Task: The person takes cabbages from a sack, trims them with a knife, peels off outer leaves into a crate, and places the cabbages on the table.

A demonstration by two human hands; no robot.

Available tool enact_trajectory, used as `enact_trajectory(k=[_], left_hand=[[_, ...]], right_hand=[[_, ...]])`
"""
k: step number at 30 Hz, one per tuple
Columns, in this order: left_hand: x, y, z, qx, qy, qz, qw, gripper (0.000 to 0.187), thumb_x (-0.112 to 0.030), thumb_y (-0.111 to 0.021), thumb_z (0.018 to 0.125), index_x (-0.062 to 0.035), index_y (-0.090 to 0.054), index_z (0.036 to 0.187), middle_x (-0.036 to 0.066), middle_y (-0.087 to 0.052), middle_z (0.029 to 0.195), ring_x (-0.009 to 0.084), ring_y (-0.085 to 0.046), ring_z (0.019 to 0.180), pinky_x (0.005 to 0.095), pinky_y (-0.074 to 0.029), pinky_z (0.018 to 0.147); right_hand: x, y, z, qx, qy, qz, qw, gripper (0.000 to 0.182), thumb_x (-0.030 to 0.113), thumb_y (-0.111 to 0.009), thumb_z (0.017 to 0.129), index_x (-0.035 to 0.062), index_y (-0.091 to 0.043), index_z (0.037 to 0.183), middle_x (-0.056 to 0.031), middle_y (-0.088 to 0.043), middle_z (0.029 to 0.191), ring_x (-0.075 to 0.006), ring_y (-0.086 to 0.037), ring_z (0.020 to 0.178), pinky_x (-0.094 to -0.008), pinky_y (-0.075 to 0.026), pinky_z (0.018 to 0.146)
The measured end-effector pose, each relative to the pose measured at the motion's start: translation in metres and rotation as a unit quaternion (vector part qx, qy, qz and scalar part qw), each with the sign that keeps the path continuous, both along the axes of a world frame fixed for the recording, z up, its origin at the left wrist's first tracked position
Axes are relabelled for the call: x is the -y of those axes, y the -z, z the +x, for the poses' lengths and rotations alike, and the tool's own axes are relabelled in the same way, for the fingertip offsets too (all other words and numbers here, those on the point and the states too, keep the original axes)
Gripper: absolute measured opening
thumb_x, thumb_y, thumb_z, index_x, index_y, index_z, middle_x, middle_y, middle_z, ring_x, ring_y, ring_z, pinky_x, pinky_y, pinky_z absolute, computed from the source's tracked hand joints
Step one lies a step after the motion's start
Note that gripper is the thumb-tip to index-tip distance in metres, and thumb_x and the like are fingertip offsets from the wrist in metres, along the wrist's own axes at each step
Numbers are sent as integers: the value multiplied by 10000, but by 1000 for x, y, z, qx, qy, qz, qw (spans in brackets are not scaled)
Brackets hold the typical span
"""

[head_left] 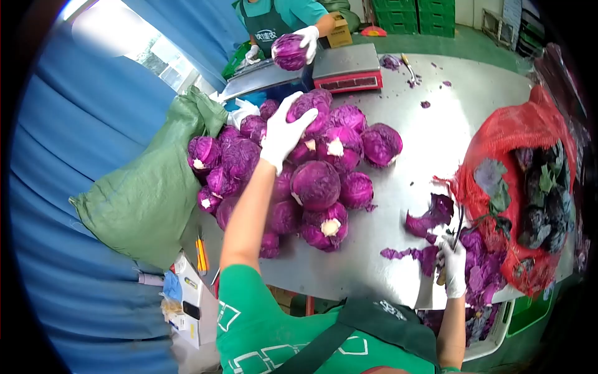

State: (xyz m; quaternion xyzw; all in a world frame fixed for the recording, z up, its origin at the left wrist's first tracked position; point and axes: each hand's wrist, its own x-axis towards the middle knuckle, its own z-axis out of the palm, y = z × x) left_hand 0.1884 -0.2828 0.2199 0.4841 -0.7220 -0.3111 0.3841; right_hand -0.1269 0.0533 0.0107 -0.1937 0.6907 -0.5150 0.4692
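My left hand (pixel 285 132), in a white glove, reaches to the far side of a heap of red cabbages. Its fingers and thumb are spread round a red cabbage (pixel 311 111) at the top of the heap. Below and beside it lie several more, among them a large red cabbage (pixel 316 185) and one with its pale cut stem (pixel 330 227) facing up. My right hand (pixel 455 269), also gloved, is closed round a knife (pixel 441 275) near the table's front edge. Loose purple leaves (pixel 430 218) lie next to that hand.
A red mesh bag (pixel 479 146) with dark leaves stands at the right, near a white crate (pixel 498 336). At the left leans a green sack (pixel 146 181). Across the metal table (pixel 430 137), a co-worker holds a cabbage (pixel 290 52) beside a scale (pixel 346 65).
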Motion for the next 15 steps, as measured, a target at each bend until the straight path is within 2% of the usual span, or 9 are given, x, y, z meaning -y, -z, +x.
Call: enact_trajectory(k=[1, 3, 6, 9, 11, 13, 15], left_hand=[[51, 20, 14, 128, 7, -175, 976, 688, -406, -777, 808, -70, -550, 1365, 216, -590, 1311, 307, -601, 1186, 378, -476, 1012], [113, 44, 28, 297, -42, -225, 927, 762, -521, -760, 762, -116, -547, 1371, 245, -559, 1324, 395, -582, 1192, 437, -481, 1011], [157, 62, 28, 424, -37, -66, 902, 766, -578, -738, 745, -155, -553, 1356, 235, -568, 1276, 398, -579, 1188, 459, -490, 1000], [176, 77, 7, 542, 28, -34, 840, 738, -553, -741, 753, -167, -560, 1356, 226, -573, 1290, 394, -593, 1182, 484, -497, 999], [179, 79, -13, 587, 92, 10, 804, 745, -539, -750, 748, -160, -562, 1361, 227, -573, 1316, 392, -596, 1188, 467, -493, 1011], [195, 104, -19, 605, 176, 17, 776, 818, -569, -751, 730, -116, -545, 1379, 227, -592, 1323, 373, -591, 1209, 429, -481, 1031], [209, 112, -21, 618, 182, 10, 765, 838, -587, -740, 734, -117, -532, 1396, 225, -595, 1324, 371, -584, 1222, 429, -473, 1042]], right_hand=[[-1, 8, 0, -7, -19, 7, 1000, 175, 119, -598, 966, 32, -637, 1113, 14, -584, 692, -59, -515, 498, -211, -378, 434], [-5, 38, 3, 1, -6, -21, 1000, 160, 109, -585, 968, 32, -629, 1101, -4, -606, 756, -71, -544, 520, -214, -391, 438], [-14, 47, 8, 17, 0, -12, 1000, 158, 88, -562, 971, 16, -612, 1102, -24, -619, 824, -89, -571, 555, -219, -411, 455], [-25, 48, 10, 8, 19, 19, 1000, 179, 95, -561, 975, 12, -608, 1126, -46, -639, 833, -103, -587, 565, -224, -424, 468], [-28, 35, 12, 44, 39, 28, 998, 196, 108, -569, 977, 5, -609, 1140, -60, -654, 836, -114, -604, 576, -231, -431, 473], [-32, 37, 13, 26, 35, 34, 998, 215, 119, -575, 981, 2, -611, 1158, -72, -665, 848, -124, -617, 589, -235, -438, 477], [-32, 31, 17, 39, 47, 41, 997, 220, 120, -572, 982, -1, -612, 1161, -71, -667, 852, -124, -617, 599, -235, -441, 486]])
